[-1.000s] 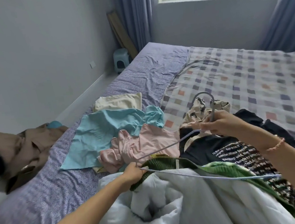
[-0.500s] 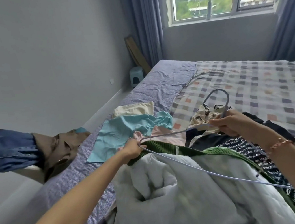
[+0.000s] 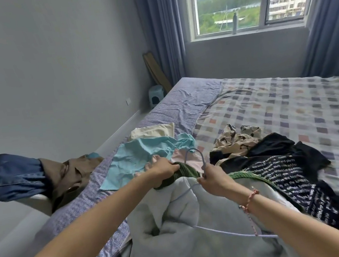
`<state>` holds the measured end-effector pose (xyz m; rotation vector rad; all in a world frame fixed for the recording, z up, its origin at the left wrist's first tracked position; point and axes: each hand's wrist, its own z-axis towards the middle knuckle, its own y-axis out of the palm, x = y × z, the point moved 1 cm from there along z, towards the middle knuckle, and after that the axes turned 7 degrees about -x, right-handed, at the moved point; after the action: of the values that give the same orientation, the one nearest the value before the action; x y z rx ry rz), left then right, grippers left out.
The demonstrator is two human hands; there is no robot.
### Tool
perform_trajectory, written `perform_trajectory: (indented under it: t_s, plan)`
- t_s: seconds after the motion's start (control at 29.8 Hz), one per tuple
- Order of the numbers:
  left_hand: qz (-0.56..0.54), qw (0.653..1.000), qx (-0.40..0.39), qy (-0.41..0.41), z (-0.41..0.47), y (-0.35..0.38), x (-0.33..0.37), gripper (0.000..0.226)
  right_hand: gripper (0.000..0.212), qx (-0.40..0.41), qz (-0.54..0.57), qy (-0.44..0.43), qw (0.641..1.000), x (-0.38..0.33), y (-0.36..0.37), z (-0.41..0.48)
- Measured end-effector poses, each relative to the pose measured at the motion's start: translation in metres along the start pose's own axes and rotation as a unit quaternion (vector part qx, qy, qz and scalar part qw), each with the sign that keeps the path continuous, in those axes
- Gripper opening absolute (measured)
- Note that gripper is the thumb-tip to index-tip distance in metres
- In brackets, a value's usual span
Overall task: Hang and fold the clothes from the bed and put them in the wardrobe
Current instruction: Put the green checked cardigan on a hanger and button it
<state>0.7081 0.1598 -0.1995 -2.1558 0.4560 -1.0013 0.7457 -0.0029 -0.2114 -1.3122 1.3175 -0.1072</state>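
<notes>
A pale grey-white garment (image 3: 191, 229) with a green knit collar (image 3: 184, 171) lies bunched at the near edge of the bed (image 3: 281, 108). My left hand (image 3: 163, 169) grips the green collar. My right hand (image 3: 213, 177) pinches the neck of a thin lilac wire hanger (image 3: 196, 157), whose hook rises above my fingers and whose bar runs across the garment toward my right forearm. Behind lie a turquoise top (image 3: 142, 156), a pink piece (image 3: 181, 156), a cream piece (image 3: 152, 130), a beige patterned garment (image 3: 237, 138) and a black garment with white lettering (image 3: 284, 175).
A chair at the left holds denim (image 3: 7, 177) and a brown coat (image 3: 70, 175). A grey wall runs along the left. A small teal stool (image 3: 156, 94) and a leaning board (image 3: 156, 69) stand in the far corner by the curtains. A bottle (image 3: 234, 23) stands on the windowsill.
My right hand has carried the hanger left, over the green collar, close to my left hand. My left hand now grips the collar instead of the hanger's end. The view has tilted up.
</notes>
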Motion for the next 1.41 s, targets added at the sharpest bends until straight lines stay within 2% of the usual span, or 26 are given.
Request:
perform_trajectory:
  t_s: [0.13, 0.24, 0.3, 0.34, 0.37, 0.44, 0.47, 0.5, 0.54, 0.57, 0.6, 0.67, 0.71, 0.77, 0.84, 0.94, 1.01, 1.04, 1.11, 1.14, 1.18, 1.21, 1.24, 1.28, 1.31, 1.41]
  plan:
    - [-0.103, 0.994, -0.023, -0.031, -0.024, 0.008, 0.014, 0.017, 0.064, 0.032, -0.003, 0.014, 0.999, -0.007, 0.019, -0.008]
    - [-0.124, 0.992, 0.007, 0.002, -0.053, 0.007, 0.027, 0.012, 0.076, 0.09, 0.054, -0.034, 0.994, -0.018, 0.025, -0.009]
    - [-0.145, 0.988, 0.013, 0.042, -0.079, 0.015, 0.031, 0.014, 0.069, 0.062, 0.211, -0.058, 0.974, -0.025, 0.02, -0.007]
    - [-0.169, 0.983, 0.009, 0.066, -0.088, 0.019, 0.027, 0.019, 0.054, 0.026, 0.301, -0.073, 0.95, -0.03, 0.017, -0.009]
    - [-0.202, 0.976, -0.007, 0.084, -0.097, 0.023, 0.024, 0.022, 0.037, -0.009, 0.369, -0.083, 0.926, -0.032, 0.012, -0.014]
    - [-0.257, 0.956, -0.077, 0.114, -0.108, 0.017, 0.013, 0.016, 0.031, -0.052, 0.435, -0.089, 0.894, -0.035, 0.001, -0.017]
    - [-0.236, 0.955, -0.108, 0.141, -0.105, 0.011, 0.004, 0.012, 0.031, -0.052, 0.449, -0.082, 0.888, -0.032, -0.005, -0.015]
    - [-0.153, 0.967, -0.116, 0.165, -0.098, 0.002, -0.006, 0.027, 0.031, -0.045, 0.459, -0.068, 0.885, -0.029, -0.011, -0.009]
    - [-0.01, 0.98, -0.098, 0.175, -0.087, -0.007, -0.019, 0.057, 0.032, -0.029, 0.458, -0.054, 0.887, -0.024, -0.018, -0.003]
    - [0.146, 0.973, -0.06, 0.171, -0.076, -0.013, -0.032, 0.085, 0.033, -0.013, 0.45, -0.045, 0.892, -0.022, -0.026, 0.002]
    - [0.277, 0.948, -0.019, 0.156, -0.068, -0.018, -0.042, 0.101, 0.034, 0.005, 0.435, -0.04, 0.899, -0.021, -0.035, 0.006]
    - [0.434, 0.884, 0.075, 0.157, -0.05, -0.028, -0.053, 0.095, 0.034, 0.024, 0.417, -0.046, 0.907, -0.022, -0.049, 0.012]
    - [0.455, 0.868, 0.11, 0.165, -0.042, -0.037, -0.055, 0.083, 0.034, 0.029, 0.409, -0.052, 0.911, -0.023, -0.054, 0.013]
    - [0.406, 0.887, 0.13, 0.18, -0.03, -0.063, -0.055, 0.061, 0.034, 0.054, 0.398, -0.055, 0.914, -0.025, -0.061, 0.018]
    - [0.322, 0.929, 0.084, 0.162, -0.026, -0.083, -0.053, 0.049, 0.031, 0.114, 0.364, -0.055, 0.923, -0.021, -0.062, 0.029]
    - [0.28, 0.95, 0.024, 0.14, -0.04, -0.075, -0.046, 0.04, 0.013, 0.181, 0.29, -0.033, 0.939, -0.015, -0.06, 0.043]
    - [0.214, 0.962, -0.058, 0.157, -0.061, -0.051, -0.035, 0.034, 0.016, 0.174, 0.333, -0.021, 0.927, -0.012, -0.062, 0.051]
    - [0.185, 0.963, -0.131, 0.144, -0.076, -0.04, -0.026, 0.036, 0.023, 0.156, 0.369, -0.019, 0.916, -0.012, -0.065, 0.053]
    - [0.166, 0.941, -0.284, 0.079, -0.093, -0.026, -0.017, 0.047, 0.031, 0.117, 0.407, -0.021, 0.905, -0.016, -0.072, 0.053]
    - [0.176, 0.935, -0.297, 0.079, -0.091, -0.025, -0.013, 0.048, 0.031, 0.101, 0.402, -0.023, 0.91, -0.018, -0.076, 0.052]
    - [0.19, 0.947, -0.238, 0.105, -0.083, -0.03, -0.01, 0.048, 0.031, 0.084, 0.387, -0.027, 0.918, -0.02, -0.079, 0.05]
    - [0.207, 0.96, -0.122, 0.142, -0.075, -0.04, -0.007, 0.047, 0.03, 0.069, 0.367, -0.033, 0.927, -0.022, -0.079, 0.049]
    - [0.229, 0.957, 0.002, 0.179, -0.066, -0.049, -0.003, 0.05, 0.028, 0.054, 0.355, -0.036, 0.933, -0.022, -0.079, 0.046]
    - [0.237, 0.945, 0.083, 0.211, -0.06, -0.055, 0.002, 0.058, 0.025, 0.034, 0.351, -0.042, 0.935, -0.025, -0.075, 0.044]
    - [0.231, 0.936, 0.097, 0.247, -0.052, -0.055, 0.009, 0.066, 0.023, 0.014, 0.35, -0.048, 0.935, -0.026, -0.072, 0.041]
    - [0.144, 0.941, -0.018, 0.306, -0.037, -0.038, 0.037, 0.056, 0.022, -0.035, 0.345, -0.068, 0.935, -0.031, -0.06, 0.031]
